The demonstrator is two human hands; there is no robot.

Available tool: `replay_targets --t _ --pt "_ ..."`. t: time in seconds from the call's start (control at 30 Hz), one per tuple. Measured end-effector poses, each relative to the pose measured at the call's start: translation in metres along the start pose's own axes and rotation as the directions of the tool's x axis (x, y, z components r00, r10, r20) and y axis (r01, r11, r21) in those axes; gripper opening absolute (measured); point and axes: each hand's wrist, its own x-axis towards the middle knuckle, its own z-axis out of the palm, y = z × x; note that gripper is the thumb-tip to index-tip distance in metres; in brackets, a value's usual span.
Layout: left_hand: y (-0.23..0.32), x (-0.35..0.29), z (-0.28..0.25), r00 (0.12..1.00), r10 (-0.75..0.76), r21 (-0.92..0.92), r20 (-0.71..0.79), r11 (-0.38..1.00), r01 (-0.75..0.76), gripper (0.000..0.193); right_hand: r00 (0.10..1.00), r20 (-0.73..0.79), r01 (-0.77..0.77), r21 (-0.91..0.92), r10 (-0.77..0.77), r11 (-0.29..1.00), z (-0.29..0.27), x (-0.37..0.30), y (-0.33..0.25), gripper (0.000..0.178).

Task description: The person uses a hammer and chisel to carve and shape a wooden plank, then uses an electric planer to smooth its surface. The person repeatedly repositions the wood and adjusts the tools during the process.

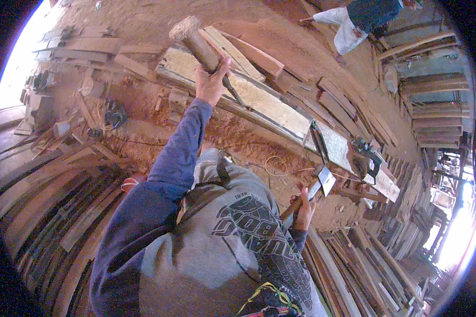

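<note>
Chisel (202,52) partly behind left hand (211,84)

Dark lettering (248,215) on grey shirt (169,264); seemingly creased.

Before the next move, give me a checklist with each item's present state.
1. Left hand closed around the wooden-handled chisel: ok.
2. Chisel's metal end directed at the pale-topped timber: ok; whether it touches: cannot tell.
3. Right hand on the hatchet-like tool: ok; firmness of grip: cannot tell.
4. Hatchet-like tool lined up with the chisel's handle top: not ok; it sits well to the right and lower in view.
5. Dark power tool apart from the chisel: ok, toward the timber's right end; switched off: cannot tell.
</note>
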Motion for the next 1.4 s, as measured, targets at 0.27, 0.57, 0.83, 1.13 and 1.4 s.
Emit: replay_targets --t 0.27,0.57,0.83,1.13,1.4 --pt "0.004 -0.005 0.006 0.998 -0.034 -0.009 -0.049 0.999 0.033 0.012 1.0 0.011 -0.011 -0.003 0.012 1.0 0.001 0.001 -0.002 0.041" --pt "0.005 -0.011 0.016 0.997 -0.051 0.082 -0.058 0.995 0.056 0.014 0.994 0.086 0.08 -0.109 -0.071 0.991 0.013 -0.001 -0.023 0.042" --pt "0.012 -0.017 0.023 0.999 0.024 0.145 -0.043 0.989 -0.018 0.024 0.982 0.171 0.11 -0.177 -0.08 0.978 0.023 -0.004 -0.043 0.028" --pt "0.011 -0.028 0.05 0.973 -0.132 0.149 0.191 0.983 0.104 0.02 0.826 0.485 0.477 -0.331 -0.287 0.814 0.064 0.001 -0.141 0.029" --pt "0.003 -0.034 0.056 0.978 0.096 0.232 0.184 0.963 -0.138 0.029 0.256 0.597 0.967 -0.148 -0.76 0.208 0.116 0.004 -0.313 0.022"
